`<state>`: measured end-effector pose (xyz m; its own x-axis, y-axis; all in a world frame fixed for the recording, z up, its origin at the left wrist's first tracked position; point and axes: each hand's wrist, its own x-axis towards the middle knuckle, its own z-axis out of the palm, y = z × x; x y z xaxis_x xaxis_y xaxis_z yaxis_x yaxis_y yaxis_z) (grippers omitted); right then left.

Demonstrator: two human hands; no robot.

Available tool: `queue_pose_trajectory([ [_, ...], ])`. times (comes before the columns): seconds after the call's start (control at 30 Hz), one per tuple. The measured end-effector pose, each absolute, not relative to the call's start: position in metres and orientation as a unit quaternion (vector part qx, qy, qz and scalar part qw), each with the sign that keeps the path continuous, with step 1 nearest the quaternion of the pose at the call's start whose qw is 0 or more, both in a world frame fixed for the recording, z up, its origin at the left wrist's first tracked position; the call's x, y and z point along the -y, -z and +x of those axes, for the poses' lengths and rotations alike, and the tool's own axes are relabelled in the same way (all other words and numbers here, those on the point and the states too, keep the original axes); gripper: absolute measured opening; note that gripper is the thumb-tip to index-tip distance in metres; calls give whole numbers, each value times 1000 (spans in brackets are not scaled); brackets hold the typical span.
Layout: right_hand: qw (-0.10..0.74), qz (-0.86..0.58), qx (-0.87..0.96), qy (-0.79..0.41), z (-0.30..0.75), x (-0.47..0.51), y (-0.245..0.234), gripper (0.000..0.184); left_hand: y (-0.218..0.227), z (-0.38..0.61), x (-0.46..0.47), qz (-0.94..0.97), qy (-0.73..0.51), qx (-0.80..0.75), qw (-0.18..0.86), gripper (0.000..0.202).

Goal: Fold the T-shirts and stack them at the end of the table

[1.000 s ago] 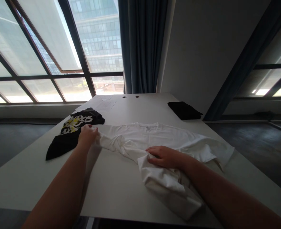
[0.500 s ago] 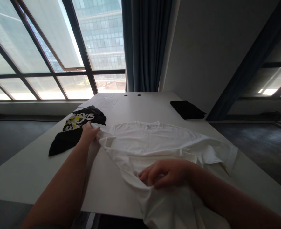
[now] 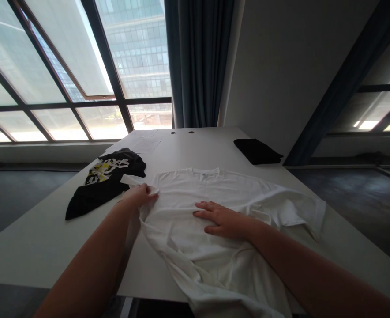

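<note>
One head-worn view looks forward and down, close over left hand [image 3: 138, 196] and right hand [image 3: 224, 218], along the table [image 3: 188, 150].

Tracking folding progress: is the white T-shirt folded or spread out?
Spread, wrinkled: white T-shirt lies open on the table, hem overhanging.

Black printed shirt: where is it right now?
Head view: the black printed shirt lies crumpled on the left of the table, just left of the left hand gripping the white T-shirt, with papers behind it.

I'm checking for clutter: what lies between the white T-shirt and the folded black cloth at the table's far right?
Nothing: in the head view, only bare table separates the white T-shirt from the folded black cloth.
</note>
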<state>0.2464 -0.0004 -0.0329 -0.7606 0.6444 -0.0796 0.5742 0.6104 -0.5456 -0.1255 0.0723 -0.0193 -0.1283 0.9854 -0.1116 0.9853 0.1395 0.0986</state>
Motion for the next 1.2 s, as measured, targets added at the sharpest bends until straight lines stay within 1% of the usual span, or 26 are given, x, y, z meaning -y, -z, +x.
queue_pose_trajectory([
  [0.07, 53, -341, 897, -276, 248, -2, 34, 65, 17, -123, -70, 658, 14, -751, 52, 31],
  [0.13, 47, -343, 899, -269, 248, -2, 34, 65, 10, -127, -67, 633, -10, -774, 20, 26],
  [0.27, 36, -345, 900, -264, 246, -1, 32, 65, -10, -138, -61, 547, -163, -820, -49, 27],
  [0.37, 32, -349, 898, -266, 245, 0, 29, 63, -20, -136, -56, 535, -246, -805, -68, 22],
  [0.47, 31, -347, 899, -264, 245, 1, 28, 63, -21, -122, -50, 578, -332, -741, -85, 21],
  [0.53, 31, -347, 900, -263, 245, 1, 27, 63, -18, -111, -46, 644, -385, -655, -86, 21],
  [0.57, 32, -347, 900, -263, 246, 1, 28, 62, -16, -106, -44, 687, -392, -607, -72, 20],
  [0.63, 34, -346, 900, -263, 246, 1, 28, 62, -11, -96, -40, 782, -341, -522, -12, 19],
  [0.7, 37, -344, 900, -264, 246, 1, 28, 62, -6, -89, -36, 863, -227, -445, 69, 17],
  [0.77, 37, -344, 900, -265, 246, 1, 28, 63, -1, -86, -34, 904, -122, -386, 138, 17],
  [0.83, 35, -346, 899, -268, 246, 1, 27, 63, 3, -85, -35, 911, -73, -365, 177, 22],
  [0.9, 35, -347, 897, -271, 245, 1, 26, 63, 9, -85, -39, 904, -73, -379, 183, 31],
  [1.0, 42, -346, 895, -277, 245, 1, 25, 63, 25, -85, -48, 874, -83, -455, 148, 46],
  [1.1, 43, -344, 897, -275, 245, 1, 26, 63, 44, -79, -55, 836, -25, -538, 103, 62],
  [1.2, 38, -344, 900, -265, 245, 1, 27, 63, 55, -71, -56, 820, 28, -563, 94, 72],
])
